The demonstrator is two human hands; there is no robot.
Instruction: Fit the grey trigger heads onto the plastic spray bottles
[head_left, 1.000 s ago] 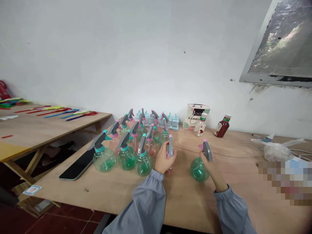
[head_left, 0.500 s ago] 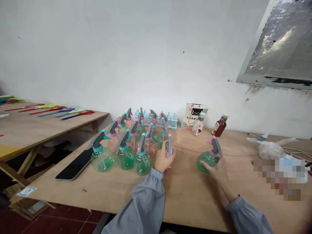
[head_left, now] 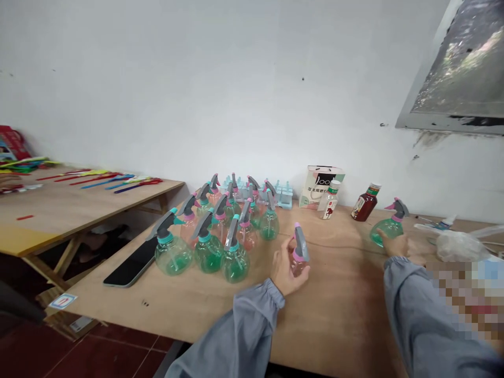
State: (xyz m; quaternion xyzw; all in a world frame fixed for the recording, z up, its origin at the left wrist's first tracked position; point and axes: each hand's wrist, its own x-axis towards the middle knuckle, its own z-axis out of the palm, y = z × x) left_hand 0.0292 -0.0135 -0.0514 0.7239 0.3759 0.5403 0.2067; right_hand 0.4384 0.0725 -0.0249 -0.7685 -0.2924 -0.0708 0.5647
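Note:
My left hand [head_left: 289, 270] is wrapped round a pink spray bottle [head_left: 300, 252] with a grey and pink nozzle, right of the grouped bottles. Further right, my right hand [head_left: 396, 244] grips a green spray bottle [head_left: 387, 229] with a pink collar, near the back of the table. Several green and pink spray bottles stand close together at the middle left, among them a green one [head_left: 235, 262] at the front and another green one [head_left: 173, 255] at the left end. Their nozzles are grey with teal or pink parts.
A black phone [head_left: 132, 265] lies left of the bottles. Behind them is a light blue rack [head_left: 284, 194]. A paper bag [head_left: 313, 186], a clear bottle [head_left: 329, 202] and a dark red bottle [head_left: 366, 203] stand by the wall. A plastic bag [head_left: 459, 245] lies right.
My right hand has carried the green bottle right and further back. My left hand has moved right with the pink bottle, away from the group. The view has shifted slightly.

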